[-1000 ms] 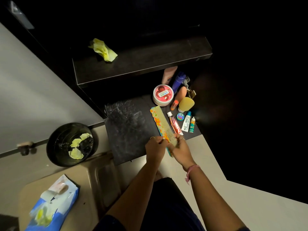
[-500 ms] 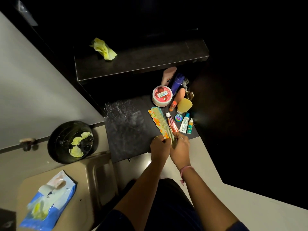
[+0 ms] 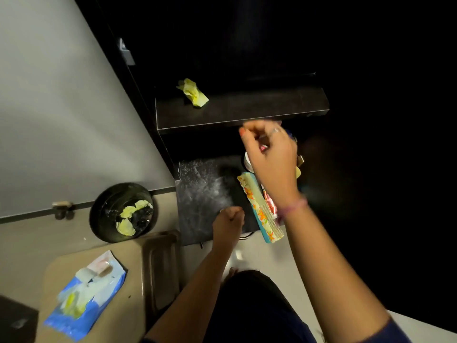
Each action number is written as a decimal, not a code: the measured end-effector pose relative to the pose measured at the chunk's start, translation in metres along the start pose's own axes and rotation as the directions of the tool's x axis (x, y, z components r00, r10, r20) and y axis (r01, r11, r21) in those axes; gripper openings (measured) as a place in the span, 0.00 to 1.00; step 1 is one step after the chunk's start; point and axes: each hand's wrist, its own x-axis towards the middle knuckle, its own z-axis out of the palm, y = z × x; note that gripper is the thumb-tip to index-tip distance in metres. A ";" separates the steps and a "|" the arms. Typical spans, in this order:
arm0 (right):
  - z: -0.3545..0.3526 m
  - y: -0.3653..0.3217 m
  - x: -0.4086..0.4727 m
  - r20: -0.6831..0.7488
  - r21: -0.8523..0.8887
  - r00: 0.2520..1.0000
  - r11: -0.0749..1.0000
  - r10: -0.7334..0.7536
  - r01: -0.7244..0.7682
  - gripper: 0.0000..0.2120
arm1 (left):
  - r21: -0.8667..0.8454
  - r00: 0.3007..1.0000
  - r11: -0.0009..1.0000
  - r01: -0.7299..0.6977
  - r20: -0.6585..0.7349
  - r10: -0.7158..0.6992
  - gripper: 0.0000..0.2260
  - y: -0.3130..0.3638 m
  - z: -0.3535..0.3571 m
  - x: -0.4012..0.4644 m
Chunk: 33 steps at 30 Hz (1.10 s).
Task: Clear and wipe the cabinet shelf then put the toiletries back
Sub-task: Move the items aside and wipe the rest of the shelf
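- Toiletries point(image 3: 265, 201) are bunched on the right side of the dusty lower shelf point(image 3: 205, 194), mostly hidden behind the right arm in the head view. The plain one is a long flat comb point(image 3: 259, 209) with a floral back, lying lengthwise with its near end poking past the shelf's front edge.
- Right hand point(image 3: 269, 154) is up over the back of the pile, just under the front lip of the upper shelf point(image 3: 247, 108). Fingers are curled and there's something pinkish in there, but it's blurry, so I can't tell if it's actually holding anything.
- Left hand point(image 3: 228, 219) sits low at the shelf's front edge beside the comb, fingers curled in a loose fist. Can't tell if it's pinching something small.
- A crumpled yellow wipe point(image 3: 193, 92) sits on the upper shelf, more used ones are in the black bin point(image 3: 123, 211), and the wipes pack point(image 3: 86, 290) is on the tan worktop point(image 3: 138, 248), lower left.
- Handling guess: the comb looks light, stiff plastic, so pinch it by the spine, not the teeth. The round tub point(image 3: 248, 162) peeking out beside the wrist probably wants a grip around its lid rim. Small tubes would tip easily, so lift them one by one.
- That lower shelf looks powdery, so I'd say wiping isn't finished there.
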 end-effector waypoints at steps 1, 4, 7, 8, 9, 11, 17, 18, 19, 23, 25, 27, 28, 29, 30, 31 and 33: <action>0.006 -0.017 0.019 -0.001 0.035 0.998 0.997 -0.063 0.063 0.06 | -0.007 1.000 1.000 -0.016 -0.004 0.016 0.11 -0.002 -0.005 -0.001; 0.033 -0.047 0.066 0.117 -0.021 0.985 0.991 -0.129 0.132 0.14 | 0.055 0.998 0.996 -0.068 -0.016 0.069 0.13 -0.012 -0.025 -0.003; 0.062 -0.051 0.089 0.299 -0.181 0.947 0.967 -0.118 0.178 0.22 | 0.023 0.999 0.999 -0.023 -0.042 0.024 0.14 -0.025 -0.046 -0.006; 0.070 -0.049 0.091 0.344 -0.224 0.933 0.956 -0.106 0.191 0.22 | 0.011 0.999 1.000 -0.004 -0.052 0.005 0.14 -0.029 -0.054 -0.008; 0.077 -0.047 0.091 0.376 -0.253 0.921 0.946 -0.098 0.204 0.20 | -0.006 0.998 1.000 0.016 -0.059 -0.016 0.15 -0.035 -0.060 -0.008; 0.087 -0.043 0.089 0.383 -0.268 0.918 0.938 -0.108 0.222 0.14 | -0.064 0.997 0.997 0.052 -0.059 -0.056 0.13 -0.045 -0.072 -0.008; 0.051 -0.044 0.054 0.063 0.232 0.997 0.971 0.038 -0.052 0.09 | -0.198 0.983 0.971 0.133 -0.095 -0.155 0.07 -0.059 -0.102 -0.008; 0.041 -0.037 0.037 -0.002 0.346 0.995 0.933 0.103 -0.096 0.08 | -0.221 0.980 0.965 0.143 -0.104 -0.169 0.06 -0.061 -0.106 -0.008; 0.033 -0.029 0.018 -0.066 0.413 0.982 0.901 0.175 -0.133 0.08 | -0.259 0.976 0.954 0.153 -0.112 -0.187 0.06 -0.064 -0.109 -0.006; 0.030 0.034 -0.063 -0.128 0.403 0.834 0.797 0.537 -0.451 0.06 | -0.377 0.969 0.916 0.140 -0.140 -0.206 0.13 -0.066 -0.123 -0.004; 0.040 0.064 -0.088 -0.020 0.232 0.801 0.782 0.598 -0.578 0.04 | -0.392 0.972 0.912 0.124 -0.135 -0.190 0.14 -0.069 -0.128 -0.001; 0.050 0.079 -0.096 0.107 0.026 0.796 0.798 0.596 -0.602 0.05 | -0.405 0.964 0.903 0.141 -0.151 -0.218 0.12 -0.078 -0.131 0.003; 0.055 0.084 -0.094 0.147 -0.064 0.801 0.814 0.580 -0.578 0.06 | -0.419 0.958 0.895 0.156 -0.155 -0.240 0.10 -0.084 -0.131 0.006; 0.060 0.086 -0.089 0.176 -0.135 0.815 0.834 0.552 -0.535 0.07 | -0.428 0.954 0.888 0.169 -0.156 -0.257 0.08 -0.090 -0.130 0.009; 0.066 0.088 -0.081 0.198 -0.191 0.835 0.856 0.513 -0.480 0.09 | -0.432 0.950 0.882 0.185 -0.152 -0.274 0.07 -0.096 -0.128 0.012; 0.071 0.090 -0.073 0.213 -0.234 0.858 0.877 0.468 -0.420 0.10 | -0.429 0.947 0.881 0.199 -0.148 -0.286 0.08 -0.102 -0.127 0.014; 0.084 0.097 -0.049 0.221 -0.309 0.900 0.902 0.376 -0.301 0.11 | -0.416 0.945 0.884 0.211 -0.145 -0.294 0.08 -0.112 -0.123 0.021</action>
